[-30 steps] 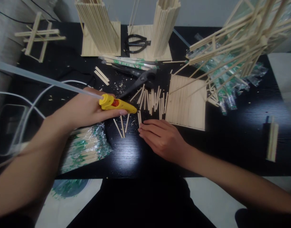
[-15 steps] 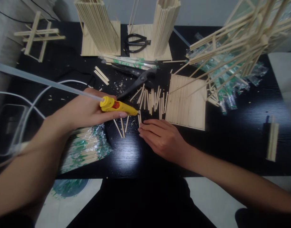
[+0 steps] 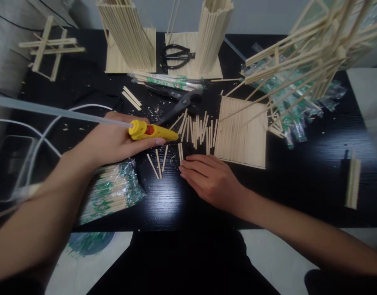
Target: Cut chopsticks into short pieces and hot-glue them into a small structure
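Gripping a yellow plastic glue gun (image 3: 154, 130), the left hand (image 3: 113, 139) is wrapped around its body; a translucent rod (image 3: 71, 113) extends from the rear. Nozzle points right, near the far ends of two short, pale wooden sticks (image 3: 180, 154) on the black wood-grain surface (image 3: 163, 205). Right hand (image 3: 211, 178): fingers together, tips at the sticks' near ends; cannot tell whether pinching or pressing. Three thin loose sticks (image 3: 158, 163) lie left of this pair; a flat pale panel of joined sticks (image 3: 242, 135) lies to the right. Clear, green-printed plastic pack (image 3: 111, 190) sits beside the left forearm.
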Demonstrator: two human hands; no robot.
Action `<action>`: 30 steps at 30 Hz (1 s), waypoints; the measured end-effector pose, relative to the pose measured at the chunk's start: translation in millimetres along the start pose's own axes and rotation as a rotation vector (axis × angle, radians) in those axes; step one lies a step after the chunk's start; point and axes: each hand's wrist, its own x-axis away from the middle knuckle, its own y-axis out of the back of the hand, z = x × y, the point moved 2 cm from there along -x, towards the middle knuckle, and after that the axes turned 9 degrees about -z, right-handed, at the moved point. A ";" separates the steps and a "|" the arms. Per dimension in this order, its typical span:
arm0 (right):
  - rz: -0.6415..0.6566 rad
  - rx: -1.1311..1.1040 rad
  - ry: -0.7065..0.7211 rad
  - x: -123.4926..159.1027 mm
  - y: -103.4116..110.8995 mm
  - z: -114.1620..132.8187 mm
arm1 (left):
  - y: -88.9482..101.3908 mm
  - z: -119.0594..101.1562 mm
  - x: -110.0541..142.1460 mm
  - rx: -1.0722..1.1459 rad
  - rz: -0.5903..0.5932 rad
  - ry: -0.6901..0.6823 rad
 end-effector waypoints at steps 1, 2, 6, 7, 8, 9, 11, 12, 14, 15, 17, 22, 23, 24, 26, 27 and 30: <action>-0.001 0.001 0.000 0.1 0.1 0.0 | -0.9 -1.7 0.3 0.013 -0.023 0.043; -0.002 0.003 0.003 0.1 0.2 0.1 | -2.4 -4.1 0.6 0.032 -0.044 0.091; -0.006 0.013 0.017 0.4 -0.2 0.1 | -15.1 -18.0 -1.2 0.138 -0.090 0.256; -0.007 0.012 0.021 0.5 -0.6 0.0 | -19.2 -21.9 -2.7 0.141 -0.094 0.266; -0.008 0.009 0.025 0.6 -0.9 -0.1 | -23.5 -25.6 -4.4 0.147 -0.083 0.268; -0.009 0.006 0.028 0.7 -1.2 -0.2 | -27.8 -28.8 -6.1 0.140 -0.047 0.274; -0.012 0.005 0.029 0.9 -1.8 -0.8 | -34.8 -33.6 -8.5 0.088 0.011 0.264; -0.014 0.003 0.028 1.1 -2.2 -1.1 | -37.5 -34.9 -9.0 0.084 0.033 0.258; -0.015 -0.004 0.025 1.6 -2.9 -1.8 | -41.2 -35.3 -8.3 0.134 0.043 0.264; -0.013 -0.009 0.024 2.0 -3.4 -2.2 | -42.5 -34.6 -7.5 0.176 0.043 0.277; -0.004 -0.019 0.024 2.7 -4.3 -2.9 | -43.8 -32.7 -5.7 0.235 0.044 0.308; 0.001 -0.032 0.018 2.1 -4.3 -3.0 | -40.7 -35.1 -6.6 0.214 0.097 0.318; 0.001 -0.033 0.015 1.6 -4.0 -2.8 | -39.9 -36.1 -7.1 0.210 0.104 0.319; 0.003 -0.035 0.012 1.2 -3.5 -2.7 | -39.5 -36.8 -7.5 0.211 0.106 0.317; 0.002 -0.047 0.003 0.4 -2.4 -2.9 | -39.5 -36.9 -7.4 0.224 0.093 0.307; -0.001 -0.059 -0.002 0.2 -1.8 -3.3 | -39.8 -36.2 -6.9 0.233 0.079 0.301; -0.015 -0.109 -0.022 -0.2 0.4 -6.0 | -41.2 -32.6 -4.7 0.249 0.069 0.289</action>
